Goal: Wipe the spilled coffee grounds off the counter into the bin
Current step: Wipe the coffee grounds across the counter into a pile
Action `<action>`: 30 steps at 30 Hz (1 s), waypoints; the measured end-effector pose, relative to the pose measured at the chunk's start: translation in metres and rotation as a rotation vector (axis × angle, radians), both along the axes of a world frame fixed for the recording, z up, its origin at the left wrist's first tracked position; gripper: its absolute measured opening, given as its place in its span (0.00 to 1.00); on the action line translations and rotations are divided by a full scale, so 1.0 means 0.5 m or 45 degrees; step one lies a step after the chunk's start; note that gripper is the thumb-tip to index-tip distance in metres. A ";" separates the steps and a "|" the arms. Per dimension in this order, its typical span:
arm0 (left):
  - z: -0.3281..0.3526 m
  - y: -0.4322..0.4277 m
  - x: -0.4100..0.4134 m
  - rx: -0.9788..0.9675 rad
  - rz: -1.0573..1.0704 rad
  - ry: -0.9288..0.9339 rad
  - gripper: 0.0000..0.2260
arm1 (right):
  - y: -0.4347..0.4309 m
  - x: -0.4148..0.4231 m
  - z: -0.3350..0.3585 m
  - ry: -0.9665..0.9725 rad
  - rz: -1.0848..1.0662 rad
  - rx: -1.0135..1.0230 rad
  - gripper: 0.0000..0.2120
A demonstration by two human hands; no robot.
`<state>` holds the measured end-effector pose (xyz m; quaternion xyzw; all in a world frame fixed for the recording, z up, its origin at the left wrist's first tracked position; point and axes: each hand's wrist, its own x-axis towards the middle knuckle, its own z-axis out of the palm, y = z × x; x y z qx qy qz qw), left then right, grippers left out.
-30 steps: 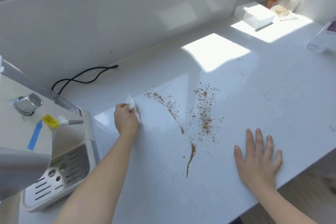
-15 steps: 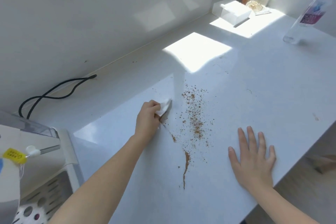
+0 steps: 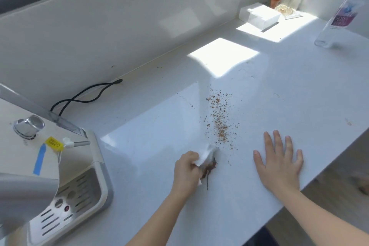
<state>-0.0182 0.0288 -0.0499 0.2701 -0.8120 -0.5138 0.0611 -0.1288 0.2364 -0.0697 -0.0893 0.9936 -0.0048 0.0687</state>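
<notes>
Left hand [image 3: 186, 171] gripping tissue [image 3: 205, 155], now nearer, grounds [image 3: 209, 169] heaped against it, right hand [image 3: 279, 164] still flat, open

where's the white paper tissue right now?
Head view, lower centre: the white paper tissue is pinched in the left hand, pressed on the white counter against a dark clump of coffee grounds, left of the flat right hand.

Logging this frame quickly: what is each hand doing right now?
Left hand: closed, holding the white tissue against the counter.
Right hand: open, flat on the counter, holding nothing.
</notes>
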 end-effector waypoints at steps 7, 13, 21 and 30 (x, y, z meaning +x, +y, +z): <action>0.030 -0.161 0.047 0.092 0.711 0.132 0.09 | 0.000 -0.002 -0.005 0.006 0.009 -0.005 0.33; -0.021 -0.162 0.088 -0.602 0.395 -0.129 0.10 | 0.000 -0.001 -0.009 0.021 0.007 0.009 0.36; -0.023 -0.086 0.070 -0.779 -0.373 0.059 0.12 | -0.003 -0.002 0.002 0.010 0.021 -0.094 0.38; -0.014 -0.160 0.096 -0.749 0.105 -0.046 0.15 | -0.003 -0.001 -0.001 0.028 0.010 -0.089 0.35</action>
